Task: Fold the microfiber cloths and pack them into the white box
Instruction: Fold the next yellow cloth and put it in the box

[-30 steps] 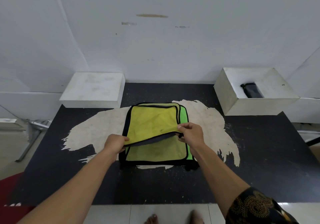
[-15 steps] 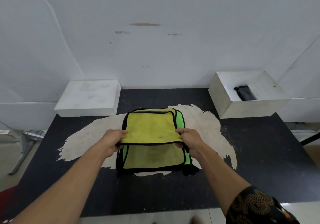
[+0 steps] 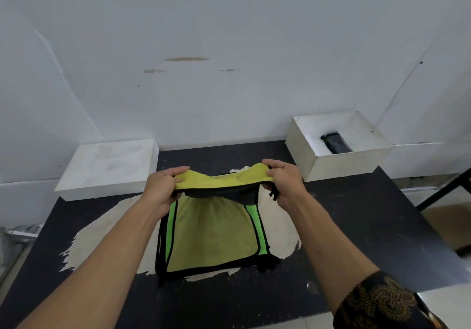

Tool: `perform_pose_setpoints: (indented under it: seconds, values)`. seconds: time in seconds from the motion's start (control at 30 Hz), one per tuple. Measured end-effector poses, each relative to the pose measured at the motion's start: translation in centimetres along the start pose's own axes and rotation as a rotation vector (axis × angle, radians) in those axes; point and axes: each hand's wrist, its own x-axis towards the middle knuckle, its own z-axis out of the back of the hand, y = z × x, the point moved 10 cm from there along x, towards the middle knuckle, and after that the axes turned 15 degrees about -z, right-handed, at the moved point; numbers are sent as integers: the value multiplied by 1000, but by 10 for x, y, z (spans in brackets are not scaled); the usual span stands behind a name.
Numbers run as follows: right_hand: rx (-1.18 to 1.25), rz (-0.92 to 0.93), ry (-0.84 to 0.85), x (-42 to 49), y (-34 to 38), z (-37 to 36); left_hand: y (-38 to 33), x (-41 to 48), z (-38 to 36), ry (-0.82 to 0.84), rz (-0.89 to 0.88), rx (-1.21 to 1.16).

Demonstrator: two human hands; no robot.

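Note:
A yellow microfiber cloth (image 3: 219, 182) with a black hem is folded over and lifted above the table. My left hand (image 3: 163, 188) grips its left end and my right hand (image 3: 283, 182) grips its right end. Below it a stack of flat cloths (image 3: 211, 239) lies on the table, an olive-yellow one on top with bright green edges of another showing at both sides. The open white box (image 3: 341, 161) stands at the back right with one dark folded cloth (image 3: 335, 142) inside.
A closed white box or lid (image 3: 107, 165) sits at the back left. The black table (image 3: 356, 226) has a worn pale patch under the stack. A white wall rises behind. A dark patterned sleeve covers my right upper arm.
The top yellow cloth, first half folded on the stack, has been folded over and raised off the pile toward the back. Both hands moved up and away with it.

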Motion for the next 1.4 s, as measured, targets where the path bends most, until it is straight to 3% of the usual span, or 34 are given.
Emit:
perform_pose_setpoints:
  seconds: [0.3, 0.43, 0.57, 0.67, 0.87, 0.97, 1.2, 1.4]
  values:
    - [132, -1, -98, 6, 33, 78, -4, -8, -84, 124, 123, 77]
    - [163, 107, -99, -1, 75, 111, -45, -10, -129, 167, -60, 7]
    - [30, 237, -115, -6, 92, 161, -59, -33, -152, 204, -211, 30]
    - [-115, 206, -173, 1, 51, 211, -18, -63, -162, 124, -225, 75]
    - [-380, -122, -176, 50, -87, 265, 130, -117, -191, 174, 65, 355]
    - [-535, -228, -181, 68, -122, 289, 168, -137, -199, 186, 147, 465]
    - [-925, -93, -221, 82, -124, 311, 180, -163, -209, 172, 157, 656]
    - [-918, -26, -304, 68, -117, 340, 185, -183, -227, 206, 141, 635]
